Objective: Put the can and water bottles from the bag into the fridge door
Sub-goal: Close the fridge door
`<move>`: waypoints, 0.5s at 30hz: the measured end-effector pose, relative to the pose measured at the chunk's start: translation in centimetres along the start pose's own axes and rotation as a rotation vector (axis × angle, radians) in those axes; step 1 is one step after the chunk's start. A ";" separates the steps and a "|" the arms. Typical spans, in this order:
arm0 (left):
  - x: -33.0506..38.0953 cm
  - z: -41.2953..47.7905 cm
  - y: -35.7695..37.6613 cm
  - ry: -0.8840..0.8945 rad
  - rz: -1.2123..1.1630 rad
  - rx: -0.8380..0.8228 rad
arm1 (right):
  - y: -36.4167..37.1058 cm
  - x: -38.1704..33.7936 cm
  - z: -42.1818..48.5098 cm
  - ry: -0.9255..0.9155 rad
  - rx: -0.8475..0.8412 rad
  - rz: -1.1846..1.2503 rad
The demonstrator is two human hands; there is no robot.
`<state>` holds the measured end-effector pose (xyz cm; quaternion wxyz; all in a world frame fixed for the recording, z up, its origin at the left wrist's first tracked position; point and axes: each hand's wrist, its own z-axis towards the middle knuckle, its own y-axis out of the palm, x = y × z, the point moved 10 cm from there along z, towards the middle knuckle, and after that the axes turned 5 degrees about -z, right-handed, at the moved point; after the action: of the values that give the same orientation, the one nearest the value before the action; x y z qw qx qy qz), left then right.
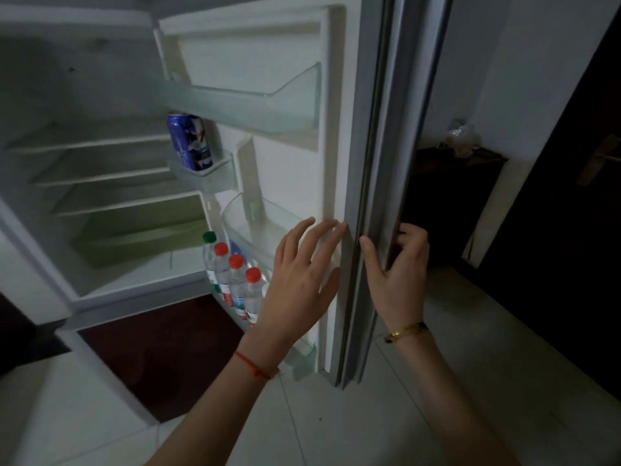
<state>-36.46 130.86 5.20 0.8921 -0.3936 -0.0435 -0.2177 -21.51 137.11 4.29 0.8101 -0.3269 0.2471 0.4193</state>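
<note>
The fridge door [336,163] stands open in front of me. A blue can [190,141] sits upright in a small door shelf. Several water bottles [235,280], one with a green cap and others with red caps, stand in a row in the lowest door shelf. My left hand [302,280] is spread flat against the door's inner panel, fingers apart, holding nothing. My right hand [396,270] wraps around the door's outer edge, thumb on the seal and fingers behind it. No bag is in view.
Bare white shelves [100,176] and a drawer fill the fridge interior at left. A clear upper door shelf [262,95] and a curved middle door shelf [255,223] hold nothing. A dark door with a handle [598,163] stands at right. Pale floor tiles lie below.
</note>
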 end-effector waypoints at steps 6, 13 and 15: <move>-0.3 -4.4 -5.1 -0.011 -0.028 0.061 | 0.0 -4.2 -4.7 -0.004 0.031 0.028; -2.0 -10.7 -10.3 -0.127 -0.052 0.037 | 1.2 -10.8 -11.2 -0.079 -0.018 0.030; -2.9 -12.4 -11.9 -0.173 -0.063 0.032 | 1.6 -12.8 -12.7 -0.125 -0.057 0.019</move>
<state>-45.21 115.89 4.11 0.8840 -0.3950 -0.1360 -0.2100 -31.26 121.78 3.96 0.8104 -0.3207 0.1869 0.4533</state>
